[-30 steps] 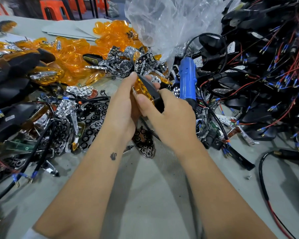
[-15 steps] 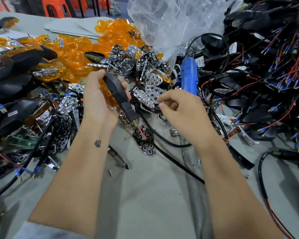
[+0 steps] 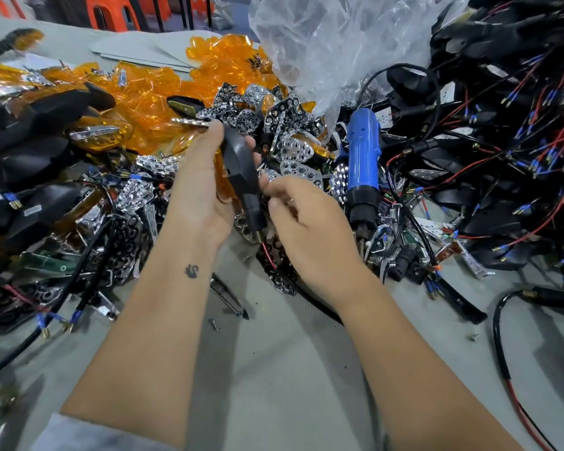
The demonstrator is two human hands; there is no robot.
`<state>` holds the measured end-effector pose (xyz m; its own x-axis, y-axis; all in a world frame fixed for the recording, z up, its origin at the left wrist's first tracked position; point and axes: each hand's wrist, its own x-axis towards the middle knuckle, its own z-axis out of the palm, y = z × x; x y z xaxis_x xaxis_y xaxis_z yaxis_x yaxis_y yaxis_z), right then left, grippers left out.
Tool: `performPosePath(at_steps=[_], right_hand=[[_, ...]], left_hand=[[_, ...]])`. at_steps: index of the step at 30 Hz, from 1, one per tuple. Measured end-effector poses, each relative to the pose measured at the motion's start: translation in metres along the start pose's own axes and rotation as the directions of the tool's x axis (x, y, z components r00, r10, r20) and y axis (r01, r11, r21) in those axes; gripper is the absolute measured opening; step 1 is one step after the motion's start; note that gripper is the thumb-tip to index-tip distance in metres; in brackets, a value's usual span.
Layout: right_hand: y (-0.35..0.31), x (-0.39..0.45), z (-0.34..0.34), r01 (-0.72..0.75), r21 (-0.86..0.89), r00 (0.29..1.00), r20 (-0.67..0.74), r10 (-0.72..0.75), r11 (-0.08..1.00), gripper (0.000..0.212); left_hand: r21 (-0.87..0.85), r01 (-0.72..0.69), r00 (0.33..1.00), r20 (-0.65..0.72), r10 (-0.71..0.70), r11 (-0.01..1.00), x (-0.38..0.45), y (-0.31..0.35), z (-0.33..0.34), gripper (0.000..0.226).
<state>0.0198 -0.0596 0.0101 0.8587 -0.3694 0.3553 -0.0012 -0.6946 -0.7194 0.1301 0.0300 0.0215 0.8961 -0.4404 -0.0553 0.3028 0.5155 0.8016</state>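
My left hand (image 3: 199,190) grips a black turn-signal housing (image 3: 241,170) with an amber lens behind it, held upright above the table. A red and black wire hangs from its lower end. My right hand (image 3: 306,219) is right beside the housing, thumb and forefinger pinched together at its right edge on something too small to make out. Both hands hover over a heap of chrome reflector pieces (image 3: 293,151).
A blue electric screwdriver (image 3: 362,157) lies just right of my hands. Amber lenses (image 3: 150,92) pile at the back left, black housings (image 3: 30,125) at the left, wired housings (image 3: 502,141) at the right. A clear plastic bag (image 3: 339,43) sits behind. Loose screws (image 3: 214,324) lie on the grey table (image 3: 274,369).
The hands parted, the left keeping the housing and turning it upright. The right hand dipped toward the parts heap, then came back to the housing's right edge.
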Motion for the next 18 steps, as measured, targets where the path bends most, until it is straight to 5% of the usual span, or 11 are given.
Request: performPosePath(at_steps=[6, 14, 18], right_hand=[[-0.005, -0.002, 0.003, -0.083, 0.242, 0.991, -0.086, 0.106, 0.967, 0.016], [0.0, -0.002, 0.007, -0.094, 0.193, 0.986, -0.119, 0.118, 0.977, 0.03], [0.0, -0.003, 0.004, 0.006, 0.114, 0.988, -0.154, 0.012, 0.993, 0.049]], left_hand=[[-0.05, -0.009, 0.984, 0.177, 0.017, 0.999, -0.006, -0.006, 0.006, 0.023], [0.022, -0.125, 0.97, 0.213, 0.117, 0.992, -0.008, -0.009, 0.012, 0.027], [0.008, -0.112, 0.968, 0.226, 0.107, 0.994, -0.012, -0.012, 0.017, 0.023]])
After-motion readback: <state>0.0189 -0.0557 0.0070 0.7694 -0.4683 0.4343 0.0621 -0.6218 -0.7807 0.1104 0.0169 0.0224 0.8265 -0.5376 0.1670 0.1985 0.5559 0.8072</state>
